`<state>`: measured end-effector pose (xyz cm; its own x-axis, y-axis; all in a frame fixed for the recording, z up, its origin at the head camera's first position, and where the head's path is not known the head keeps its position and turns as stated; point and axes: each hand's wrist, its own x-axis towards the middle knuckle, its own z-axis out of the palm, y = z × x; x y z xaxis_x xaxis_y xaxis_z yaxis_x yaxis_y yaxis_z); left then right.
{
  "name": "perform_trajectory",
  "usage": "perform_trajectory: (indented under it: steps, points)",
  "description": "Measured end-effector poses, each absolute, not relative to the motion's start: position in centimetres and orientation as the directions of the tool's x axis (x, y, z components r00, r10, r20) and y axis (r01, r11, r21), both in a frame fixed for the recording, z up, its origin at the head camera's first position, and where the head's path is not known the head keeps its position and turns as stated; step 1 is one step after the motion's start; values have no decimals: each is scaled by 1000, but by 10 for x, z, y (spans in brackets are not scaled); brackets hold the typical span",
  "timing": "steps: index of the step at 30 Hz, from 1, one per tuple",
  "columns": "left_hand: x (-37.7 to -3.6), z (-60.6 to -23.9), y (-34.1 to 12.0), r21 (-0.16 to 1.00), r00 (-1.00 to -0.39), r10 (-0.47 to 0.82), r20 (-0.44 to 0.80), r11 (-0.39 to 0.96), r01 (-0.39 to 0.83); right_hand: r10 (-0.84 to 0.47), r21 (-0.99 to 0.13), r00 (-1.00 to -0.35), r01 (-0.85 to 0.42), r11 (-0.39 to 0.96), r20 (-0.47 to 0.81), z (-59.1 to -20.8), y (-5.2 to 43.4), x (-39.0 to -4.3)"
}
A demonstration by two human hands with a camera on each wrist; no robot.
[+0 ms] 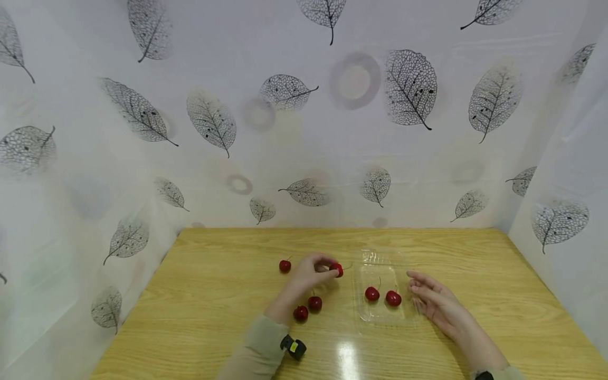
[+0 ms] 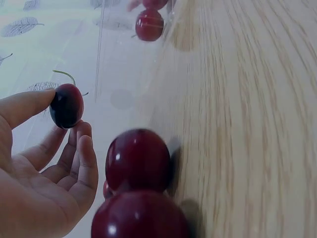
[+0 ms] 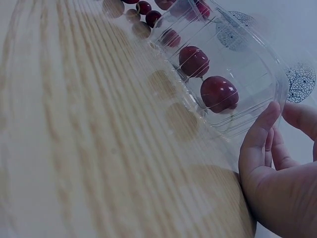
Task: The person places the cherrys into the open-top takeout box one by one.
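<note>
Wooden table (image 1: 214, 316), left hand (image 1: 309, 274) pinching a cherry (image 1: 337, 269), stem toward clear tray (image 1: 380, 316), right hand (image 1: 434, 301) relaxed against tray's edge, tray walls faint.

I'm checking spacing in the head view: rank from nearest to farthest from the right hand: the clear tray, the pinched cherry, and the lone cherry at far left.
1. Clear tray, right beside the right hand.
2. Pinched cherry, in the left hand, past the tray.
3. Lone cherry, farthest left.
</note>
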<state>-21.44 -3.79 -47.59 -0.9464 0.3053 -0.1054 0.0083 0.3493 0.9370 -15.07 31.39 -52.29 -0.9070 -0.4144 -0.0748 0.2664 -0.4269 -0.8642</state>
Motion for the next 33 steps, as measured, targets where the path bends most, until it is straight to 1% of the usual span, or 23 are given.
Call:
perform_trajectory:
  steps: [12,22,33]
  points:
    - [-211,-470,-19,937,-941,311,-132,350,-16,-408,-867,-910,264,-423,-77,-523,313,-151]
    - [-209,-466,-7,944,-928,364,-77,326,50,-411,-874,-909,252,-414,-68,-522,313,-150]
    - [-207,-460,13,939,-918,389,-77,338,65,-406,-881,-911,249,-402,-72,-522,313,-150]
